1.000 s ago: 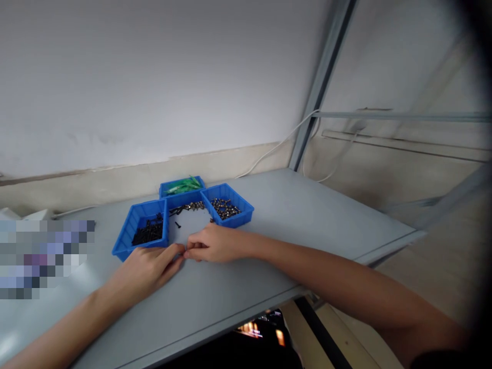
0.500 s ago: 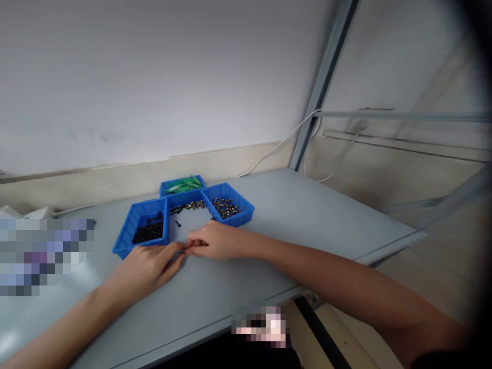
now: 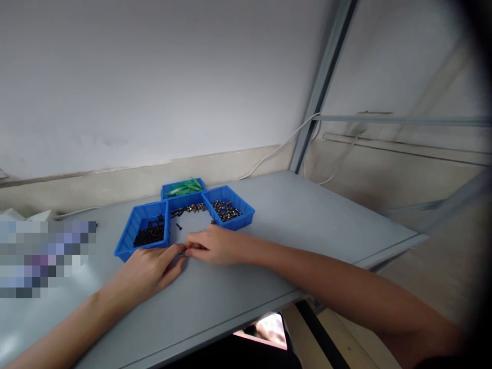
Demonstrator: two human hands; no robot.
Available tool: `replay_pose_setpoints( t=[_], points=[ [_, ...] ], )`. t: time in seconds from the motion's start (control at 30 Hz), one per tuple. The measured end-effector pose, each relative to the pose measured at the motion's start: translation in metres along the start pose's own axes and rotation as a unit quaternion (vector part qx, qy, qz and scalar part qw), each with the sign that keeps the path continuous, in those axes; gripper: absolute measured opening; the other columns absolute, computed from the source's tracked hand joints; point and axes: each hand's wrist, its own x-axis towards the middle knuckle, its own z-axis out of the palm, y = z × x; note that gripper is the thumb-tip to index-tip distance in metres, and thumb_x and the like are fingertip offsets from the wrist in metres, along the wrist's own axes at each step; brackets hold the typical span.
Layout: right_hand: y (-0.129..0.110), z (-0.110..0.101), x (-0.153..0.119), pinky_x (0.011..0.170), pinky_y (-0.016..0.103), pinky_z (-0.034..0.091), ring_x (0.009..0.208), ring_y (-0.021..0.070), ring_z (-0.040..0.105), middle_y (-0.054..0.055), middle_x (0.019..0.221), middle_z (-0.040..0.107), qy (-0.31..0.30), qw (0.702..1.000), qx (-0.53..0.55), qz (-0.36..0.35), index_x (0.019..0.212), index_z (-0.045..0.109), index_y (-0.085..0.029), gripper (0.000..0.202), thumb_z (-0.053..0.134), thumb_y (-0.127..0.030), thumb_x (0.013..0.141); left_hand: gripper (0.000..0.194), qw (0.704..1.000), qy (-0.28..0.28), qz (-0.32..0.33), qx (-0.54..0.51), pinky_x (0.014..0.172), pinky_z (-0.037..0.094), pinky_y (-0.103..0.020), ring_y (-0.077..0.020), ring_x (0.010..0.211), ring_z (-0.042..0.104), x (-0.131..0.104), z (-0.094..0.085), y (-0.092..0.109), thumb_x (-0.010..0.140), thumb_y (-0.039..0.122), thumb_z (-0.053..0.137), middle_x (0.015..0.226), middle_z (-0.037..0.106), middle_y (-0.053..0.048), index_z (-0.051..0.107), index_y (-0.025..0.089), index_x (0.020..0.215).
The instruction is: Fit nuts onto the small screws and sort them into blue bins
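My left hand (image 3: 154, 264) and my right hand (image 3: 211, 246) meet fingertip to fingertip low over the grey table (image 3: 215, 292). Both are closed in a pinch around something too small to name, mostly hidden by the fingers. Just behind my left hand is a blue bin (image 3: 125, 236) of black screws (image 3: 149, 233). Beyond my right hand sits another blue bin (image 3: 248, 218), holding small metal parts (image 3: 226, 210). One dark screw (image 3: 179, 226) lies on the table between the bins, with a row of loose screws and metal pieces (image 3: 194, 207) behind it.
A third blue bin (image 3: 164, 190) with green packets (image 3: 186, 187) stands at the back. A white cable (image 3: 269, 155) runs along the wall to a metal post (image 3: 317, 92). Blurred items (image 3: 42, 259) lie at the left. A lit screen (image 3: 269, 330) shows below the table edge.
The view has shifted slightly. My left thumb has parted a little from its forefinger, while my fingertips stay together at the same spot.
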Motion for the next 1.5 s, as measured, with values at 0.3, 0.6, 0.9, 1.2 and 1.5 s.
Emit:
replay_pose_setpoints(
  t=[0.3,0.6,0.9,1.2,1.5],
  points=[
    [0.0014,0.0024,-0.0016,0.054,0.021,0.033,0.059,0.0095,0.050,-0.001,0.068,0.059,0.013,1.000,0.004,0.001,0.078,0.054,-0.018,0.012,0.045,-0.024,0.083,0.030,1.000,-0.009,-0.001,0.018,0.054,0.048,-0.027,-0.0167,0.060,0.064,0.0022,-0.0015,0.0026,0.093,0.032,0.029,0.068,0.065,-0.002,0.056,0.017,0.096],
    [-0.0017,0.0020,-0.0012,0.054,0.021,0.032,0.059,0.0101,0.050,-0.002,0.065,0.057,0.020,1.000,-0.019,0.002,0.076,0.054,-0.018,0.012,0.046,-0.025,0.081,0.027,1.000,-0.019,0.010,0.016,0.052,0.046,-0.024,-0.0154,0.058,0.063,0.0022,-0.0051,0.0036,0.091,0.027,0.031,0.067,0.065,-0.002,0.056,0.017,0.096],
    [-0.0006,0.0026,-0.0014,0.054,0.021,0.033,0.060,0.0104,0.051,-0.001,0.066,0.058,0.020,1.000,-0.017,-0.002,0.078,0.053,-0.018,0.010,0.046,-0.024,0.081,0.027,1.000,0.002,-0.006,0.004,0.050,0.045,-0.025,-0.0161,0.056,0.062,0.0020,-0.0029,0.0037,0.092,0.032,0.032,0.064,0.063,-0.001,0.055,0.018,0.090],
    [-0.0027,0.0025,-0.0023,0.054,0.022,0.031,0.057,0.0094,0.046,-0.002,0.063,0.054,0.025,0.999,-0.018,0.013,0.071,0.048,-0.019,0.010,0.046,-0.025,0.079,0.030,1.000,0.005,0.018,0.016,0.052,0.048,-0.027,-0.0166,0.058,0.064,0.0016,-0.0007,0.0013,0.094,0.030,0.028,0.069,0.066,-0.002,0.053,0.017,0.102],
    [-0.0046,0.0010,-0.0034,0.052,0.021,0.030,0.056,0.0090,0.047,-0.003,0.062,0.053,0.041,0.999,-0.022,0.000,0.069,0.048,-0.018,0.010,0.046,-0.024,0.078,0.030,0.999,-0.009,0.024,0.031,0.049,0.046,-0.026,-0.0168,0.055,0.063,0.0012,0.0006,0.0001,0.094,0.028,0.027,0.064,0.064,-0.001,0.053,0.018,0.103]
  ],
)
